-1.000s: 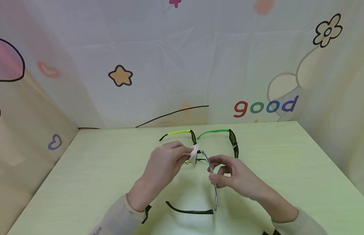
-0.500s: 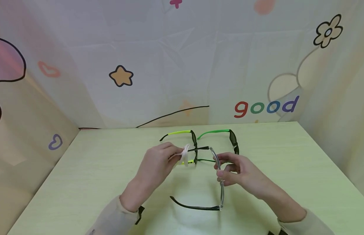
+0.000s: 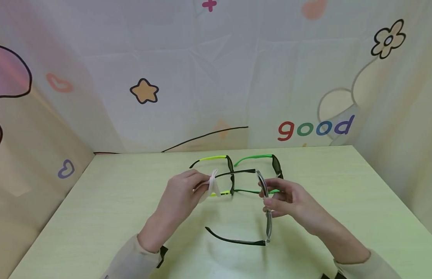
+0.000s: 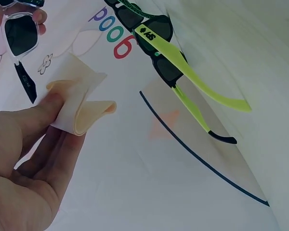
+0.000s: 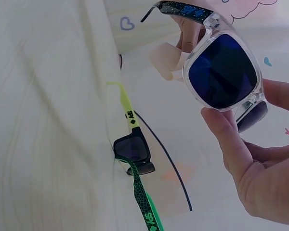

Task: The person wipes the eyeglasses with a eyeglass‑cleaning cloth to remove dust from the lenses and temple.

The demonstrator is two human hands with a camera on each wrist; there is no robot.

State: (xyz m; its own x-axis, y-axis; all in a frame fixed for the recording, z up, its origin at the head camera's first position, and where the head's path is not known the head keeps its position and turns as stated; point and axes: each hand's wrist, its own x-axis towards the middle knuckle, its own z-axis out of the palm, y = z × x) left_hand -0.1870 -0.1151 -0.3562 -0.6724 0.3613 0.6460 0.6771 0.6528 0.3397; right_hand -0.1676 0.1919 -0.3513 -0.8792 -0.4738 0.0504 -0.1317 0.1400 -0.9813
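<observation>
My right hand (image 3: 289, 199) pinches a pair of sunglasses (image 5: 221, 72) by the middle of the front. Their frame is clear, the lenses dark blue and the temples (image 3: 236, 242) black and unfolded. They are held up over the table, temples pointing left. A folded whitish cloth (image 4: 79, 103) is pinched between the thumb and fingers of my left hand (image 3: 181, 193). In the head view the far temple runs from the frame to the cloth, its tip hidden there. The near temple stands free of both hands.
Behind the hands, sunglasses with yellow temples (image 3: 216, 157) and sunglasses with green temples (image 3: 257, 156) lie unfolded side by side on the pale table (image 3: 114, 217). A printed curtain (image 3: 202, 77) hangs along the table's back edge.
My left hand has drawn the cloth leftward along the far temple toward its tip. My right hand has shifted right and slightly up with the clear-framed sunglasses, baring more of that temple.
</observation>
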